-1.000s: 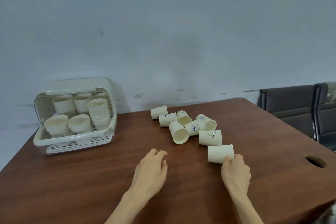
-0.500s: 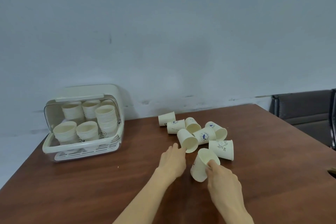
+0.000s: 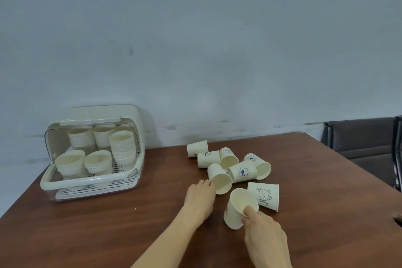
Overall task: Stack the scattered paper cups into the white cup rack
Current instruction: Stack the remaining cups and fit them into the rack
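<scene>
Brown wooden table (image 3: pixel 91 230) against grey wall (image 3: pixel 217 39).

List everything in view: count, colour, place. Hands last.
Loose cups: six, cream, lying on their sides in a cluster on the table right of the rack; some carry blue or black prints.
Held cup: one, cream, tilted, near edge of the cluster.
Cup stacks: five seen, cream, inside the rack.
Rack: one, white with a clear raised lid, at the table's far left by the wall.
Table: one, reddish-brown wood, filling the foreground.
Chairs: dark grey, far right behind the table; count unclear.
Wall: pale blue-grey, behind everything.
Left hand: fingertips at the rim of a lying cup.
Right hand: pinches the held cup's rim.
</scene>
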Available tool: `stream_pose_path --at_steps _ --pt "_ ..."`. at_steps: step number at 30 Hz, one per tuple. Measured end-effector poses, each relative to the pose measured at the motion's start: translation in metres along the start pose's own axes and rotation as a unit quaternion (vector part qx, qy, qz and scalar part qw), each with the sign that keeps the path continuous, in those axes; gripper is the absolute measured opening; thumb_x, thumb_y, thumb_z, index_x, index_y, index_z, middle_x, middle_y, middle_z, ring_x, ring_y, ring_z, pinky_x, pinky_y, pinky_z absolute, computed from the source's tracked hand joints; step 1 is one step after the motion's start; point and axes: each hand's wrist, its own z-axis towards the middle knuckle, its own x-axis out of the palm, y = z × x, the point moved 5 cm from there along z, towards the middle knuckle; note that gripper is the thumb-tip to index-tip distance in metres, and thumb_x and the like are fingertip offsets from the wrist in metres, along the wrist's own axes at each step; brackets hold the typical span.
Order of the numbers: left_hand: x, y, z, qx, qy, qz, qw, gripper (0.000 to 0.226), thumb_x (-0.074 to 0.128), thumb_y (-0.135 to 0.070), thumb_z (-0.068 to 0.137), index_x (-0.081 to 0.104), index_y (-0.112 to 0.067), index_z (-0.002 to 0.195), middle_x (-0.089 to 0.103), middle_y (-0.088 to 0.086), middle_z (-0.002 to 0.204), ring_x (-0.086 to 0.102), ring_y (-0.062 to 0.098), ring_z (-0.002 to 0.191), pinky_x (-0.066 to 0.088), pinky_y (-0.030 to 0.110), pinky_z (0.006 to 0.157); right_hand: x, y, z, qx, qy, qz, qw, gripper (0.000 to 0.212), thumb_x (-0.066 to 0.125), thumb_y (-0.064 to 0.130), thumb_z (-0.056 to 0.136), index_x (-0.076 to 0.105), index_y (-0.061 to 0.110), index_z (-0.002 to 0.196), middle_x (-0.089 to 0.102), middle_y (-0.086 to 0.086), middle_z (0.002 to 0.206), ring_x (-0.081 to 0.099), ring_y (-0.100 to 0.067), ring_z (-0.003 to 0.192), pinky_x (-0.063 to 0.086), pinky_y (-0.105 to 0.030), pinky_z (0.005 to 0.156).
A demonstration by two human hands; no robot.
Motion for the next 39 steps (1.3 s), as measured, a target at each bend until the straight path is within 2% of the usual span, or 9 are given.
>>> stream_pose_path --at_steps 8,13,15,19,23,28,31,34,39 --pt "-0.033 0.02 -0.034 0.013 -0.073 -0.007 0.997 0.035 0.048 -0.003 0.089 0.046 -0.011 0.123 0.056 0.007 0.119 0.052 0.027 0.106 0.035 0.032 0.078 -0.002 0.01 -0.001 -0.016 0.001 -0.015 1.0 0.009 0.031 0.034 0.101 0.028 0.027 0.096 0.041 0.006 0.094 0.039 -0.018 0.083 0.035 -0.027 0.07" --pt "-0.051 0.044 -0.063 0.006 -0.132 -0.042 0.99 0.019 0.037 -0.021 0.1 0.047 -0.018 0.116 0.058 0.0 0.115 0.053 0.021 0.101 0.036 0.03 0.078 -0.004 0.023 -0.002 -0.033 -0.002 -0.005 0.999 0.009 0.03 0.034 0.101 0.029 0.027 0.096 0.041 0.007 0.095 0.052 -0.017 0.096 0.038 -0.026 0.072" --pt "-0.06 0.056 -0.075 -0.007 -0.158 -0.064 0.985 0.023 0.03 -0.03 0.103 0.047 -0.02 0.114 0.058 -0.003 0.113 0.053 0.019 0.1 0.036 0.03 0.078 -0.003 0.032 -0.003 -0.041 0.001 -0.001 0.999 0.01 0.03 0.036 0.102 0.029 0.028 0.096 0.041 0.007 0.095 0.054 -0.015 0.105 0.039 -0.026 0.073" --pt "-0.078 0.077 -0.096 -0.036 -0.2 -0.099 0.974 0.025 0.028 -0.035 0.103 0.048 -0.022 0.112 0.058 -0.007 0.111 0.053 0.016 0.098 0.036 0.028 0.077 -0.005 0.053 -0.006 -0.062 0.001 0.0 0.998 0.009 0.029 0.037 0.102 0.029 0.029 0.097 0.042 0.008 0.096 0.054 -0.013 0.107 0.04 -0.026 0.076" --pt "-0.087 0.102 -0.115 -0.066 -0.234 -0.134 0.961 0.026 0.029 -0.037 0.102 0.049 -0.024 0.112 0.059 -0.01 0.108 0.054 0.014 0.097 0.039 0.027 0.08 -0.007 0.078 -0.006 -0.09 -0.016 0.002 0.996 0.01 0.029 0.037 0.102 0.031 0.029 0.096 0.044 0.008 0.094 0.054 -0.013 0.103 0.038 -0.026 0.072" --pt "-0.09 0.141 -0.139 -0.122 -0.276 -0.18 0.936 0.019 0.036 -0.041 0.099 0.048 -0.026 0.097 0.059 -0.012 0.094 0.057 0.014 0.086 0.044 0.029 0.072 -0.011 0.117 -0.004 -0.137 -0.055 0.003 0.989 0.015 0.032 0.038 0.101 0.043 0.028 0.101 0.046 0.006 0.09 0.048 -0.014 0.086 0.037 -0.026 0.067" --pt "-0.095 0.162 -0.153 -0.153 -0.293 -0.199 0.922 0.014 0.042 -0.04 0.097 0.051 -0.028 0.097 0.059 -0.013 0.09 0.057 0.011 0.083 0.047 0.03 0.07 -0.013 0.144 -0.003 -0.175 -0.087 0.014 0.981 0.015 0.033 0.036 0.102 0.042 0.026 0.095 0.049 0.006 0.086 0.044 -0.013 0.078 0.038 -0.027 0.065" --pt "-0.104 0.179 -0.165 -0.175 -0.315 -0.22 0.906 0.01 0.049 -0.038 0.095 0.054 -0.03 0.094 0.059 -0.014 0.084 0.056 0.008 0.077 0.048 0.03 0.068 -0.015 0.17 -0.001 -0.213 -0.11 0.029 0.97 0.016 0.034 0.033 0.101 0.048 0.024 0.099 0.053 0.006 0.087 0.047 -0.016 0.078 0.036 -0.029 0.063" --pt "-0.121 0.207 -0.173 -0.205 -0.339 -0.244 0.885 0.009 0.051 -0.037 0.094 0.054 -0.029 0.089 0.059 -0.013 0.078 0.056 0.009 0.074 0.049 0.035 0.066 -0.024 0.211 0.006 -0.247 -0.126 0.061 0.959 0.017 0.036 0.031 0.1 0.052 0.025 0.105 0.058 0.005 0.091 0.055 -0.018 0.086 0.043 -0.032 0.067"
